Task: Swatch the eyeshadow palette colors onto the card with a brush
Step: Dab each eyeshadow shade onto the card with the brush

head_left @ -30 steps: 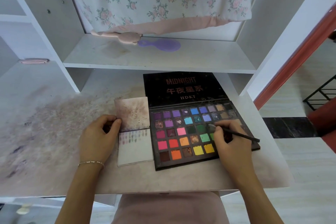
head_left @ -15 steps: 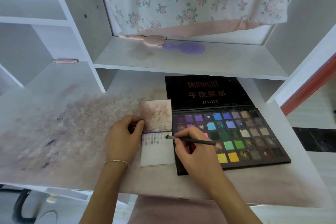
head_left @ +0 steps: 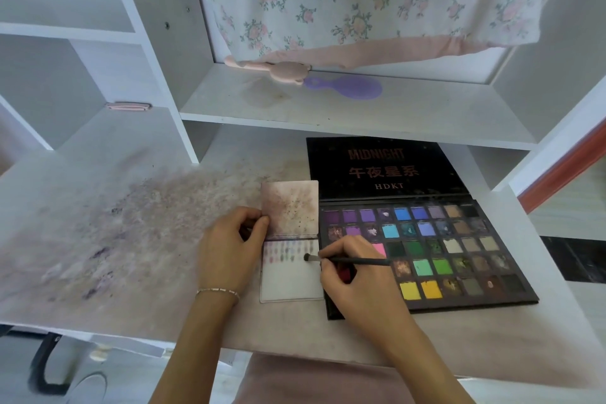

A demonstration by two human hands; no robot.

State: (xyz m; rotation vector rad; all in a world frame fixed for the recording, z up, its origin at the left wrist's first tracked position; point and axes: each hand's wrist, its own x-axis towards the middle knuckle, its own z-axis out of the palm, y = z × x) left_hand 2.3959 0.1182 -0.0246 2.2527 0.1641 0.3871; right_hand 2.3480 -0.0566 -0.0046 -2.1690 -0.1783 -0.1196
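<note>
Spanning the frame, stained surface (head_left: pixel 108 239) carries open eyeshadow palette (head_left: pixel 459 249), right of card (head_left: pixel 292 279), edges touching. Left hand (head_left: pixel 229 249) pinches card's left edge. Right hand (head_left: pixel 354 275) grips brush (head_left: pixel 347 260), bristles on card's swatch row.

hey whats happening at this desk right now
A person is swatching eyeshadow. The right hand holds a thin black brush with its tip on the small white swatch card, beside a row of faint colour marks. The left hand grips the card's stained flipped-up cover. The open black multicolour eyeshadow palette lies just right of the card on the powder-smudged white desk.
</note>
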